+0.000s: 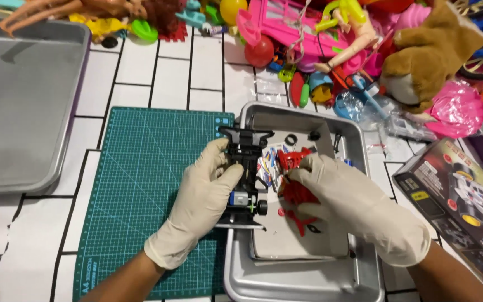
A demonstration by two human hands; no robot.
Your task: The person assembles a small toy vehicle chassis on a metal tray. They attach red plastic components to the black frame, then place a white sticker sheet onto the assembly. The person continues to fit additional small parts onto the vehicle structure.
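Observation:
My left hand [202,196], in a white glove, grips a black toy car chassis [245,168] with a small motor and one wheel, held over the left rim of a small metal tray [303,279]. In its own white glove, my right hand [353,207] rests inside the tray on a frame of red plastic parts [296,193]. A sticker sheet [268,165], a white booklet [292,237] and small black tyres [292,140] lie in the tray around them.
A green cutting mat [141,190] lies left of the tray. A large empty metal tray [18,100] sits at the far left. A dark model kit box [459,201] is at the right. Dolls, a plush animal [426,53] and colourful toys crowd the back edge.

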